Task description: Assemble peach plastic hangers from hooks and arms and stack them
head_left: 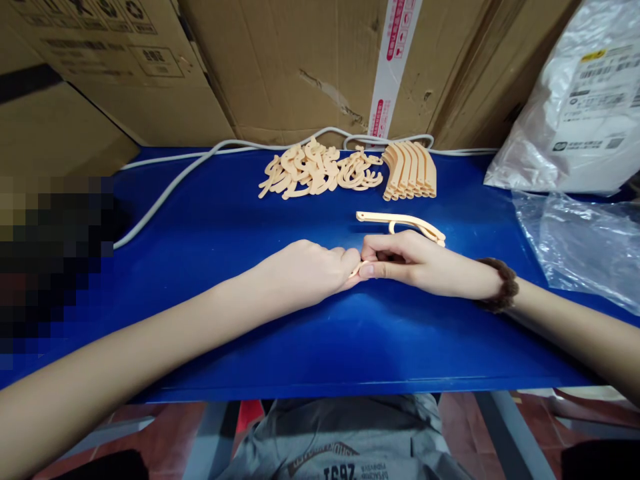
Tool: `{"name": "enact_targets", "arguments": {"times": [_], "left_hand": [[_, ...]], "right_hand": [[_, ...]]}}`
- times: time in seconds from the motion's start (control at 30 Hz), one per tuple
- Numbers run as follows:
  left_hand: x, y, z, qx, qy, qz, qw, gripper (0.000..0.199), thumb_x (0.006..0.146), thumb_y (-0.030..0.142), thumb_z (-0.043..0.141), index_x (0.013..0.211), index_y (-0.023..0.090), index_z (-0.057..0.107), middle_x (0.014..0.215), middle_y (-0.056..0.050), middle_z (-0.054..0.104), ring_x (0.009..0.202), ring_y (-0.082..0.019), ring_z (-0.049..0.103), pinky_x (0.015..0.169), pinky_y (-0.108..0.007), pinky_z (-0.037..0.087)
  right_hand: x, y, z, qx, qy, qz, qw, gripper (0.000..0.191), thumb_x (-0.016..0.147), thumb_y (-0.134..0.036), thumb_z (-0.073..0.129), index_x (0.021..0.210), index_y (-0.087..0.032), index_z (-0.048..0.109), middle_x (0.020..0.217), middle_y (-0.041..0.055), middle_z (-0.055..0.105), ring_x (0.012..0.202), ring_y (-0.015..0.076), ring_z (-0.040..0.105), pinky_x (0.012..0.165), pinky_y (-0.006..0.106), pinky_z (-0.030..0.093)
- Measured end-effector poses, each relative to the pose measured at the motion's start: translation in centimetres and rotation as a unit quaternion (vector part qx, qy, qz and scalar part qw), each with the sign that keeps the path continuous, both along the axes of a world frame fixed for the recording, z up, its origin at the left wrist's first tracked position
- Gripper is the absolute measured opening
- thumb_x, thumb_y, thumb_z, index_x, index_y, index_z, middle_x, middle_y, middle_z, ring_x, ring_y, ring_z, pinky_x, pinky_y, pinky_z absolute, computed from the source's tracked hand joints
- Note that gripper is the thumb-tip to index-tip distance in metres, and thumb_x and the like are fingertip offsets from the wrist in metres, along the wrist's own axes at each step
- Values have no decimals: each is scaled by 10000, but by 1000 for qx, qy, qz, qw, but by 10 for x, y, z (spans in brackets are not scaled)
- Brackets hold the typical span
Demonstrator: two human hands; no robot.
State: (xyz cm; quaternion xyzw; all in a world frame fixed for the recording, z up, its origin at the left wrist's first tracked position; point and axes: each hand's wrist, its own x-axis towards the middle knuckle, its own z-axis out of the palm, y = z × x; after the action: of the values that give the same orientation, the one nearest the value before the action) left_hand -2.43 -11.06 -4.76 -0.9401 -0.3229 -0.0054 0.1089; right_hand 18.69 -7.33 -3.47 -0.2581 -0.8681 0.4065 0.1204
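Note:
My left hand (320, 270) and my right hand (420, 263) meet over the middle of the blue table. Between their fingertips is a small cream plastic piece (357, 269), mostly covered by the fingers, so its full shape is hidden. Both hands are closed on it. Just beyond my right hand lies a long curved cream plastic arm (400, 219) with a small hook-like part under it. Farther back sit a heap of curved cream pieces (305, 167), a smaller heap of hook-shaped pieces (359, 170) and a neat stack of curved cream arms (410, 170).
A white cable (200, 157) runs along the back of the blue table (250, 360). Cardboard boxes (300, 73) stand behind it. At the right are a white plastic package (575, 107) and a clear plastic bag (575, 247).

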Motion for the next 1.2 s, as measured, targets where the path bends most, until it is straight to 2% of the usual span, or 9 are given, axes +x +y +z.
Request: {"name": "enact_targets", "arguments": {"times": [0.17, 0.3, 0.4, 0.53, 0.63, 0.77, 0.9, 1.03, 1.2], "left_hand": [[-8, 1, 17, -212, -55, 46, 975, 325, 1037, 415, 428, 892, 183, 603, 743, -4, 681, 566, -164, 614, 513, -261, 289], [-25, 9, 29, -377, -184, 42, 907, 436, 1048, 413, 364, 747, 186, 584, 679, 34, 612, 590, -109, 557, 577, -214, 371], [-32, 17, 30, -314, -309, 94, 893, 416, 1016, 415, 415, 744, 176, 620, 679, 26, 595, 623, -116, 539, 607, -223, 386], [-28, 23, 18, -153, -411, 162, 884, 326, 878, 445, 677, 1080, 189, 695, 912, -8, 708, 810, -171, 631, 714, -259, 440], [-19, 23, 6, -145, -410, 137, 890, 421, 847, 424, 732, 1195, 194, 674, 1156, -47, 716, 1029, -213, 655, 882, -294, 460], [-12, 21, -2, -140, -392, 105, 903, 255, 952, 378, 611, 1101, 193, 704, 1041, -27, 734, 914, -178, 673, 773, -265, 455], [-14, 21, -3, -86, -360, 99, 924, 260, 1000, 376, 534, 1054, 189, 706, 944, -17, 713, 846, -167, 659, 703, -261, 420], [-18, 22, -4, -74, -354, 108, 926, 266, 1005, 384, 523, 1041, 193, 705, 919, -8, 712, 825, -167, 661, 675, -263, 405], [-18, 22, -3, -79, -351, 119, 926, 272, 1010, 391, 510, 1039, 203, 704, 946, -12, 726, 854, -171, 671, 683, -262, 408]], "right_hand": [[0, -1, -1, -1, 14, 10, 1000, 296, 969, -420, 566, 864, -147, 613, 708, -24, 563, 624, 90, 451, 570, 208, 336], [0, -3, 0, 30, 8, 6, 1000, 287, 949, -415, 603, 837, -151, 598, 644, -49, 516, 568, 79, 400, 539, 202, 314], [0, -6, 1, 64, -8, 8, 998, 285, 938, -408, 626, 811, -156, 582, 648, -52, 529, 557, 72, 417, 549, 206, 309], [-2, -10, 2, 95, -32, 11, 995, 284, 931, -399, 641, 795, -163, 561, 703, -37, 580, 581, 78, 476, 574, 218, 312], [-4, -13, 2, 125, -42, 21, 991, 280, 937, -400, 633, 799, -171, 550, 719, -34, 590, 587, 83, 498, 582, 224, 315], [-4, -16, 3, 184, -59, 44, 980, 244, 990, -382, 548, 857, -177, 545, 735, -20, 629, 610, 109, 560, 583, 232, 333], [-4, -19, 2, 263, -97, 31, 959, 246, 1031, -386, 440, 963, -168, 530, 744, 15, 658, 564, 142, 572, 542, 256, 336], [-4, -19, 1, 267, -96, 36, 958, 159, 1010, -270, 421, 1073, -142, 491, 891, 78, 694, 677, 173, 644, 585, 274, 408], [-3, -16, 0, 277, -110, 36, 954, 244, 1035, -266, 358, 1158, -113, 502, 917, 103, 704, 697, 190, 666, 597, 292, 450]]}}
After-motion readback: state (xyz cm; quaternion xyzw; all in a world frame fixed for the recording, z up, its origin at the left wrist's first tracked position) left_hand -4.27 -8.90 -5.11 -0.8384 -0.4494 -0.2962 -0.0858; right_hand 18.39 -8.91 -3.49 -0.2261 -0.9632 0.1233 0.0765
